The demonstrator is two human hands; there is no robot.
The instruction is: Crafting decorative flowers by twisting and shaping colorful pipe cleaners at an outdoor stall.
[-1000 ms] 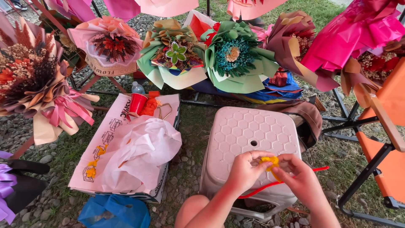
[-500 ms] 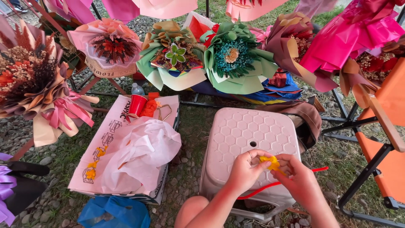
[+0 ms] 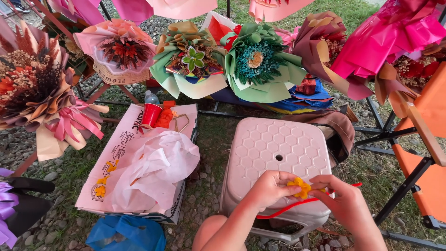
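Both my hands meet over the near edge of a pale pink plastic stool (image 3: 274,153). My left hand (image 3: 269,188) and my right hand (image 3: 341,200) pinch a small yellow-orange fuzzy flower piece (image 3: 301,187) between their fingertips. A thin red stem or wire (image 3: 297,207) runs under my hands along the stool's front. My bare knee (image 3: 211,232) shows below.
A flat cardboard box (image 3: 125,139) on the left carries a white plastic bag (image 3: 155,167), a red cup (image 3: 151,114), scissors and small yellow flowers (image 3: 100,188). Wrapped bouquets (image 3: 253,62) line the back. An orange folding chair (image 3: 425,153) stands right; a blue bag (image 3: 125,234) lies near.
My fingers have shifted slightly on the yellow piece; the hands stay over the stool's front edge. Nothing else has moved.
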